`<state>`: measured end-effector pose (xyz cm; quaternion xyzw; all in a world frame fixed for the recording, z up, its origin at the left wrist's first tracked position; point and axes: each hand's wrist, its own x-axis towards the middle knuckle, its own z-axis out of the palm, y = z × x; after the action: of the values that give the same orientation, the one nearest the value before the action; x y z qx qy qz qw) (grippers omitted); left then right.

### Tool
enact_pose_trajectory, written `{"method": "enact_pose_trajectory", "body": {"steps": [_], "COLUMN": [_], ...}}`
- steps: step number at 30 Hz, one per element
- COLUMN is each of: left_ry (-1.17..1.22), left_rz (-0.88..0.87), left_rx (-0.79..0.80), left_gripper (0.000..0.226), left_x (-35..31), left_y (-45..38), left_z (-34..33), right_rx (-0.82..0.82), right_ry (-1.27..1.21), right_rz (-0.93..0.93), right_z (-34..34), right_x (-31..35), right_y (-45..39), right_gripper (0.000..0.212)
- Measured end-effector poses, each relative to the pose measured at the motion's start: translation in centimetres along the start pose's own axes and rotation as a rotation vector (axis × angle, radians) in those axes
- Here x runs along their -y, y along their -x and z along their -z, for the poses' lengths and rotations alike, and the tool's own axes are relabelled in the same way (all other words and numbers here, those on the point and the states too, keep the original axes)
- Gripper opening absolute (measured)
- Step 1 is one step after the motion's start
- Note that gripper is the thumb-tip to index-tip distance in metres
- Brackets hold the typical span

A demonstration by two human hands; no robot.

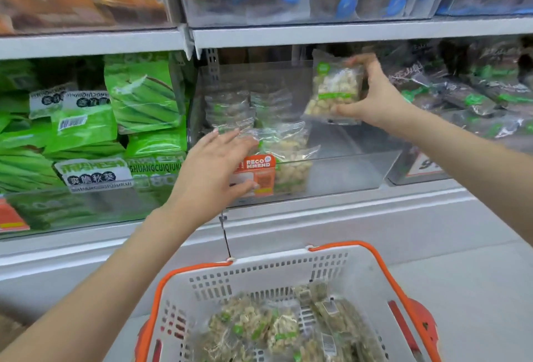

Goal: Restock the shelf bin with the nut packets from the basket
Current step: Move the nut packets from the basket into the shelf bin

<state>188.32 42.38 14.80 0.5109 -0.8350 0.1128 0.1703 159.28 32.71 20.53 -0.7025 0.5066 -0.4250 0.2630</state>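
Note:
My right hand grips a clear nut packet with a green label, held upright above the right part of the clear shelf bin. My left hand is spread open at the bin's front left, its fingertips over the rim near several nut packets standing inside. Below, a white basket with orange handles holds several more nut packets.
Green okra snack bags fill the bin to the left. Dark packets lie in the bin to the right. An orange tag hangs on the bin's front. A shelf board runs close overhead.

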Motion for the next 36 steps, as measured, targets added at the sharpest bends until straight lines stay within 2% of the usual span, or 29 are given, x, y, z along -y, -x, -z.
{"method": "enact_pose_trajectory", "body": {"steps": [4, 11, 14, 18, 22, 25, 29, 33, 36], "left_ry": [-0.002, 0.023, 0.031, 0.023, -0.001, -0.004, 0.003, 0.006, 0.009], "left_rz": [-0.024, -0.051, -0.048, -0.043, -0.033, -0.026, -0.015, -0.013, -0.013], "left_rx": [-0.043, -0.087, -0.096, -0.116, -0.129, -0.132, -0.115, -0.111, -0.111], "left_gripper": [0.064, 0.057, 0.057, 0.057, 0.057, 0.056, 0.056, 0.057, 0.056], "left_x": [0.3, 0.1, 0.2, 0.1, -0.1, -0.2, -0.3, -0.4, -0.4], "left_y": [-0.1, -0.2, -0.1, -0.1, -0.1, -0.1, 0.0, 0.1, 0.0], "left_z": [-0.6, -0.5, -0.6, -0.7, -0.6, -0.6, -0.5, -0.5, -0.4], "right_rx": [0.016, 0.110, 0.152, 0.196, 0.021, 0.001, 0.010, 0.069, 0.134], "right_ry": [0.124, 0.260, 0.187, 0.201, 0.365, 0.366, 0.218, 0.266, 0.242], "right_rz": [-0.042, -0.240, -0.247, -0.295, -0.320, -0.302, -0.182, -0.160, -0.208], "right_z": [-1.7, -2.6, -3.8, -5.9, -6.9, -7.1, -7.7, -7.8, -7.8], "right_x": [-2.4, -4.8, -6.4, -8.0, -8.3, -8.5, -8.1, -8.0, -8.1], "right_y": [-3.9, -8.6, -9.0, -9.5, -9.9, -9.9, -9.4, -8.8, -8.9], "right_gripper": [0.067, 0.069, 0.067, 0.085, 0.102, 0.109, 0.101, 0.084, 0.092]}}
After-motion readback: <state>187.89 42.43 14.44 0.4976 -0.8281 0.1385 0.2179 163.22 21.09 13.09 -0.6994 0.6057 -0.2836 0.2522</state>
